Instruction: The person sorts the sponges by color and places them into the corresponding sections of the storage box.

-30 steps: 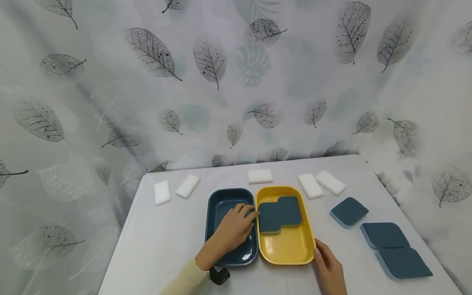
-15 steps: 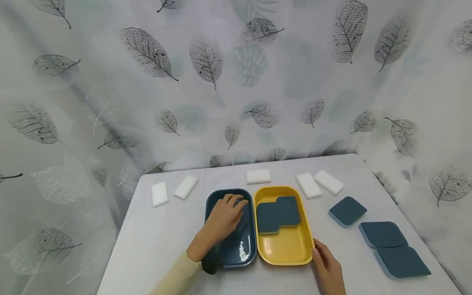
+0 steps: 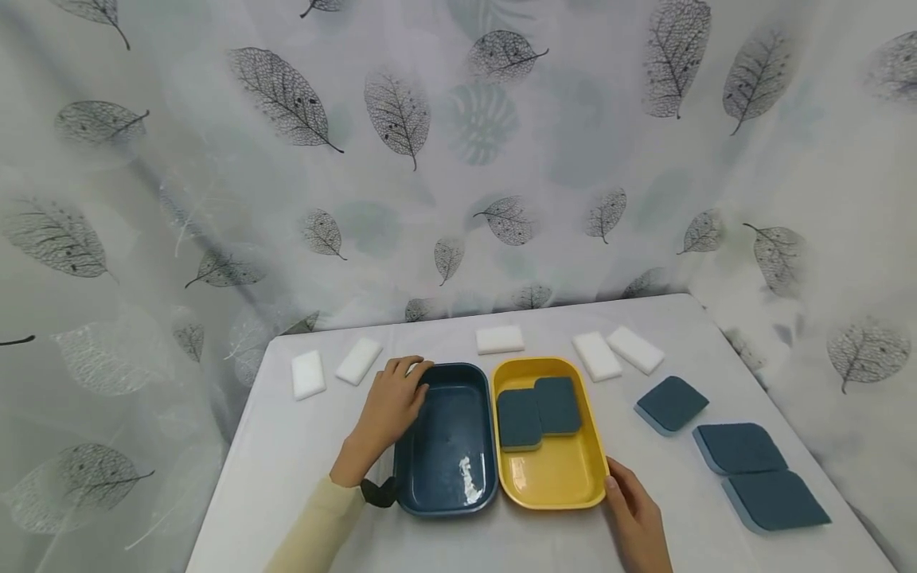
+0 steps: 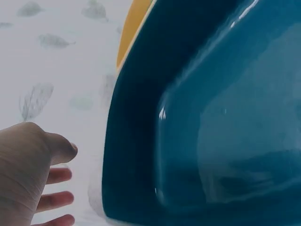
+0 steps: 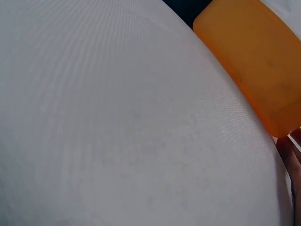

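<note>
My left hand (image 3: 387,406) is over the far left corner of a dark blue tray (image 3: 450,454). In the left wrist view its thumb (image 4: 60,148) and loosely bent fingers stand clear of the tray wall and hold nothing. My right hand (image 3: 636,517) touches the outside of a yellow tray (image 3: 555,477) near its front right corner. Only part of that hand shows in the right wrist view, against the tray's corner. Two dark blue sponge pads (image 3: 519,418) lie side by side in the far part of the yellow tray.
Three more blue sponge pads lie on the right, among them a single pad (image 3: 671,403) and a front one (image 3: 777,500). Several white sponge blocks (image 3: 500,340) are spread along the back of the white table (image 3: 286,477). A leaf-print curtain (image 3: 444,159) hangs behind.
My left hand has moved left from the border between the trays, across the blue tray to its far left corner. The right hand stays at the yellow tray.
</note>
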`<state>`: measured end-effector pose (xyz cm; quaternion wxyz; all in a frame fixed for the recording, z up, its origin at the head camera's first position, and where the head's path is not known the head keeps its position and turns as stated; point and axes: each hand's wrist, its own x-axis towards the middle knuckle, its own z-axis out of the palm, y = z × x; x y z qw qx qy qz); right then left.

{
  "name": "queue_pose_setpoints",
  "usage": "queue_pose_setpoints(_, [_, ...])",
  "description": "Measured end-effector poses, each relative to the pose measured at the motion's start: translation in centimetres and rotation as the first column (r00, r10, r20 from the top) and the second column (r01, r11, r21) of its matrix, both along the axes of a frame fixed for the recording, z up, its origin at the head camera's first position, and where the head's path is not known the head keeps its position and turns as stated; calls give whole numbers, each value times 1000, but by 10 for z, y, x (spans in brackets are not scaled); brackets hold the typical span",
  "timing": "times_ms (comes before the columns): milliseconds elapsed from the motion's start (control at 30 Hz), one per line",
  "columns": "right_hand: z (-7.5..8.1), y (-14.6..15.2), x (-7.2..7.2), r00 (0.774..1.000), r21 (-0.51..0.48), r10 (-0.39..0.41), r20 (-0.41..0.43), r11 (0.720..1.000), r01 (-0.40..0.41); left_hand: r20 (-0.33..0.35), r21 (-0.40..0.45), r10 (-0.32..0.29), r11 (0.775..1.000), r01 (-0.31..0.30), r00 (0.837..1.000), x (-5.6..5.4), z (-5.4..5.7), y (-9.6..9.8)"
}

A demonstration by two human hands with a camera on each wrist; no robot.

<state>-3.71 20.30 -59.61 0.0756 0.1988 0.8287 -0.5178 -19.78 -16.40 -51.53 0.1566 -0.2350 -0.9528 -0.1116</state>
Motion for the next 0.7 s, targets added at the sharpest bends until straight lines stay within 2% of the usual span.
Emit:
queue_pose_setpoints(133, [-1, 2, 0, 1000, 3, -1, -11, 1000, 1, 26, 26, 35, 999, -36, 999, 0, -4, -7])
queue_pose_setpoints(367, [2, 4, 1, 997, -19, -17, -72, 1000, 16, 64, 55, 36, 998, -40, 997, 3, -14, -6])
queue_pose_setpoints(500, [5, 4, 0, 995, -17, -16, -96, 1000, 15, 55, 70, 59, 996, -63, 997, 6, -18, -6])
queue_pose_setpoints(600, [6, 2, 1, 995, -2, -19, -94, 1000, 19, 49, 91, 106, 990, -110, 993, 10, -21, -8])
queue_pose_setpoints(700, [8, 0, 3, 994, 9, -29, -102, 999, 30, 120, 145, 171, 971, -188, 978, 16, -25, -10])
